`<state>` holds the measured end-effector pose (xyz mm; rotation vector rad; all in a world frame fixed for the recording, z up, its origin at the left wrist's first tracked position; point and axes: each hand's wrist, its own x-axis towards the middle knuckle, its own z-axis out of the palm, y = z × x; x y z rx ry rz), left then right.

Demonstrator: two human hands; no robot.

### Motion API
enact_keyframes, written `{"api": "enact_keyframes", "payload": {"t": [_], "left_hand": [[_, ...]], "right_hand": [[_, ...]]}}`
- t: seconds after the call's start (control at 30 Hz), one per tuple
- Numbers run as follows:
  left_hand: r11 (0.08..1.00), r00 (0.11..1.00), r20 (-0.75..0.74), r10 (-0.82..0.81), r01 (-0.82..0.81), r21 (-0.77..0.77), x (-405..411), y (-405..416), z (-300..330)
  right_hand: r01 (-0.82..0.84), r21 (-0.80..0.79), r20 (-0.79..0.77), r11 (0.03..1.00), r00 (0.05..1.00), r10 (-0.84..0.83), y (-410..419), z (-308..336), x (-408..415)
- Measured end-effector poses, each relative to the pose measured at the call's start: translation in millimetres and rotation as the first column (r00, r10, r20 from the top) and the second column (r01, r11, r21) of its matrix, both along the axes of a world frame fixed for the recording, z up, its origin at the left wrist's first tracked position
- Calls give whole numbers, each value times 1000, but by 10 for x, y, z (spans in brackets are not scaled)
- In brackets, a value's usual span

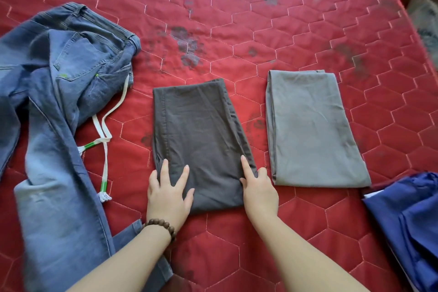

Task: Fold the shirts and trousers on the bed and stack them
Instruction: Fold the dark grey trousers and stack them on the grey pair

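A person's two bare forearms reached forward over a bed (260, 19) covered in a red quilted spread with hexagon stitching and several dark grey stains.

The left hand (167, 193) lay flat, its grip wide, fingers spread and straight, pressing on the near left corner of a folded dark grey garment (201, 140). A bracelet (161, 226) of brown wooden beads circled the left wrist. The right hand (258, 187) rested at the near right corner of the same garment, index finger stretched forward along the right edge; its thumb lay beside that edge and the other fingers were tucked out of sight, so whether this grip held the cloth could not be told. The dark grey garment formed a neat rectangle running away from both hands.

Just right of the right hand, apart from the dark piece, lay a second folded garment, light grey (312, 130), also a tidy rectangle, slightly angled.

Left of the left hand sprawled a pair of blue jeans (59, 114), unfolded, waistband far away and one leg running down past the left forearm. A white drawstring (104, 125) with green-banded ends trailed from the jeans across the red spread between the jeans and the dark grey garment.

Far to the right of the right hand, at the bed's near edge, sat rumpled royal-blue cloth (410, 220), partly cut off by the picture's border.
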<state>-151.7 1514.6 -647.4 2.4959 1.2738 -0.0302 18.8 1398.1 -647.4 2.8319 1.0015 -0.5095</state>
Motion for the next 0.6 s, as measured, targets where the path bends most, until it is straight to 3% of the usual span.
{"api": "enact_keyframes", "payload": {"t": [0.1, 0.17, 0.23, 0.3, 0.4, 0.53, 0.6], "left_hand": [[998, 997, -35, -62, 63, 24, 92, -135, 38], [998, 994, -95, -55, 56, 6, 189, -242, 90], [999, 984, -176, -29, 35, 31, 335, -371, 116], [997, 985, -166, -40, 49, 53, 554, -500, 167], [994, 995, 14, -101, 101, -38, 1038, -756, 287], [939, 953, 259, -160, 228, -258, 1752, -950, 363], [917, 946, 279, -164, 251, -311, 2058, -962, 315]], "right_hand": [[54, -8, -45, 998, 997, -55, -248, 43, 17], [7, 5, -25, 1000, 1000, -7, -387, 151, 37], [-129, 132, 70, 983, 990, 121, -510, 270, 108], [-222, 269, 194, 937, 966, 173, -642, 336, 269], [-215, 341, 255, 915, 958, 130, -842, 403, 719], [-12, 240, 183, 971, 982, -34, -1150, 417, 1558], [69, 190, 133, 979, 986, -96, -1295, 360, 1962]]}}
